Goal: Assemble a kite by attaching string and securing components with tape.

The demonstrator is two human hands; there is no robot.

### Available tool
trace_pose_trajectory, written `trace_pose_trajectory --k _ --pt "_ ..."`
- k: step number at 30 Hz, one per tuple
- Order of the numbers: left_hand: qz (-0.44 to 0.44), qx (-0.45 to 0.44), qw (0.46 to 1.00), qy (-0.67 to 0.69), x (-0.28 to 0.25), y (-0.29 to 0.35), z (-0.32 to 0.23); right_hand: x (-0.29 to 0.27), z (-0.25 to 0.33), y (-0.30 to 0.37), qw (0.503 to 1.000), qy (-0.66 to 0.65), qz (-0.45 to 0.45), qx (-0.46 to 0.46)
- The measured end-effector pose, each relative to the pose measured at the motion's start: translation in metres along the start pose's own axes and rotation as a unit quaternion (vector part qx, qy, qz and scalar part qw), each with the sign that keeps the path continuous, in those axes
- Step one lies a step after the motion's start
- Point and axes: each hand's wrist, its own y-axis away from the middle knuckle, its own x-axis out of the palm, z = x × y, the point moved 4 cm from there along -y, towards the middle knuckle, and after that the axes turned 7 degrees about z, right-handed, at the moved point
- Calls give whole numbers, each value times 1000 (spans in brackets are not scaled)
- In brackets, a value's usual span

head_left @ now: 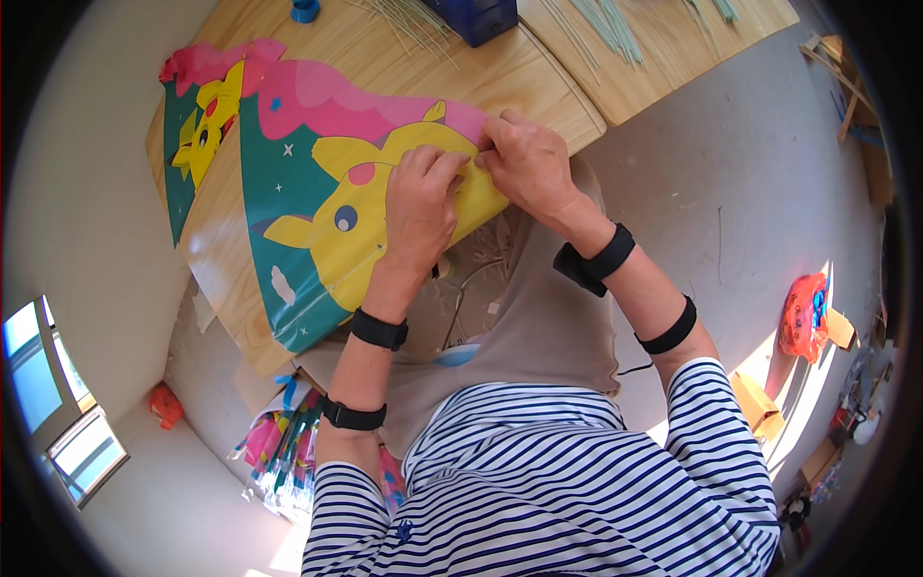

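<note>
A printed kite sail (298, 173) in green, pink and yellow, with a cartoon animal on it, lies over the table and hangs past its near edge. My right hand (529, 163) pinches the sail's right corner, thumb and fingers together. Just to the left, my left hand (420, 207) is closed on the yellow part near the same corner, its fingers bent and the fingertips partly hidden. A second printed piece (204, 130) with a similar yellow figure lies at the left end of the table.
Thin pale sticks (606, 29) and more sticks (409, 24) lie at the back of the wooden table (558, 87), by a dark blue bin (478, 19) and a blue tape roll (305, 11). Colourful packed pieces (284, 438) stand below left. A red bag (804, 317) sits on the floor at right.
</note>
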Motion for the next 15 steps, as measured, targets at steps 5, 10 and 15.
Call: trace_pose_trajectory --k 5,10,15 --pt "-2 56 996 -72 1 14 -8 1 1 0 1000 10 -2 5" --pt "18 81 992 -95 -3 18 -7 0 1 0 1000 4 1 3" --pt "24 74 995 -61 -7 19 -4 -1 1 0 1000 7 -4 2"
